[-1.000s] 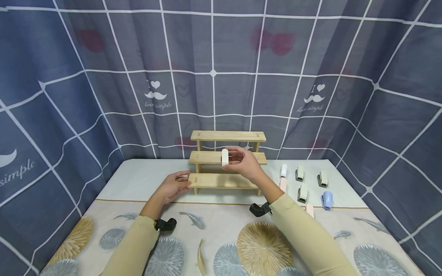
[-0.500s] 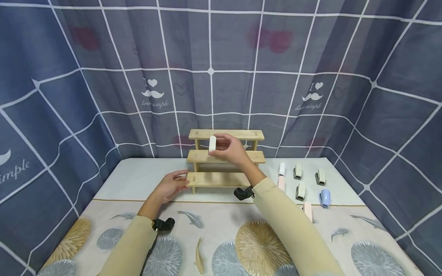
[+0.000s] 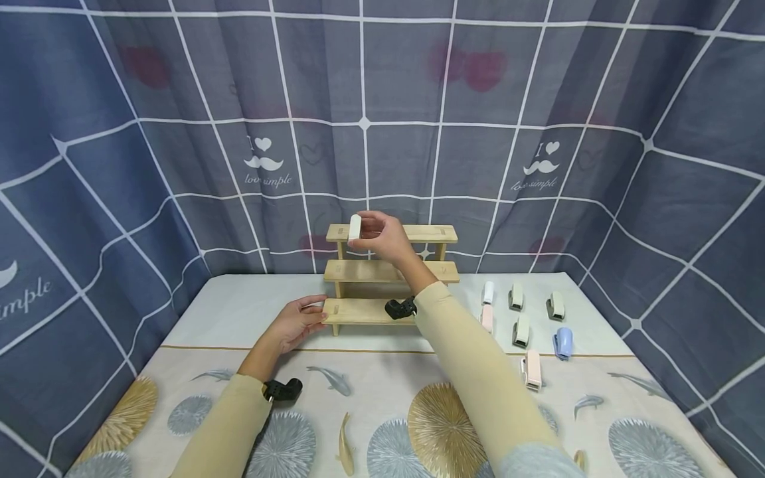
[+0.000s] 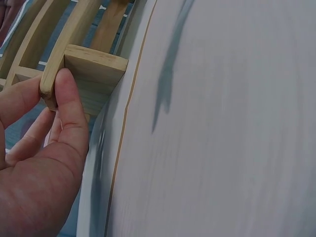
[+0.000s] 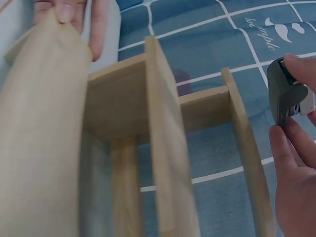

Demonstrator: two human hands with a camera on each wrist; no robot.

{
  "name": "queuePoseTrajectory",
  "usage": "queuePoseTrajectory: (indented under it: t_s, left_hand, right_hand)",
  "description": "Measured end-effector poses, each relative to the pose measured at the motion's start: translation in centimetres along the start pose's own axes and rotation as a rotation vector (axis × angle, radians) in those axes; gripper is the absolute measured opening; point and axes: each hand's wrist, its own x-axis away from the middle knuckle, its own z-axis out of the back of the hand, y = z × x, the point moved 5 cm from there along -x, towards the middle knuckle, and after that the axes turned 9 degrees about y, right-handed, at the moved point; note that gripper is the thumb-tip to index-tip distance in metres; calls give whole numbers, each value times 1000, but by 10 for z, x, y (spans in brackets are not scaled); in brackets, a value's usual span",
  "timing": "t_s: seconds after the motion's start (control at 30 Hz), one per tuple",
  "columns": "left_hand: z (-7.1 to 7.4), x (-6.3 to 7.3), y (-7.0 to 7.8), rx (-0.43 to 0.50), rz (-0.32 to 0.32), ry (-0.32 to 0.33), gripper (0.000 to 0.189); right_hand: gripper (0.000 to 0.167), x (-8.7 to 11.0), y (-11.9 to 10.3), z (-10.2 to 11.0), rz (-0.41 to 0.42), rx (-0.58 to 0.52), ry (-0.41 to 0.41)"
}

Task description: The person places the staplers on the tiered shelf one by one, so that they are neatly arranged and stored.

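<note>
Mid-frame, the right hand's fingers pinch a white stapler near the top shelf, best held level while, left of centre, the left hand's fingers pinch the bottom shelf.

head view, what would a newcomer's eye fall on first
A wooden rack stands on the table before a checked curtain. The right hand holds a white stapler near the left of the top shelf; the left hand pinches the bottom shelf. Other staplers sit right of the rack.

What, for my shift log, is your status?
Left hand pinching bottom shelf at one end. Right hand holding white stapler near top shelf. No obstruction visible.
</note>
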Motion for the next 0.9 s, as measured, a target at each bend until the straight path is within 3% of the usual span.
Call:
queuePoseTrajectory:
  t_s: [0.27, 0.5, 0.9]
  left_hand:
    - [0, 0, -2, 8, 4, 16, 61]
    - [-2, -1, -2, 12, -7, -16, 64]
    - [-1, -1, -1, 18, -7, -16, 63]
  right_hand:
    - [69, -18, -2, -4, 14, 96, 13]
    - [71, -30, 8, -5, -16, 160, 39]
    - [72, -38, 8, -5, -44, 253, 22]
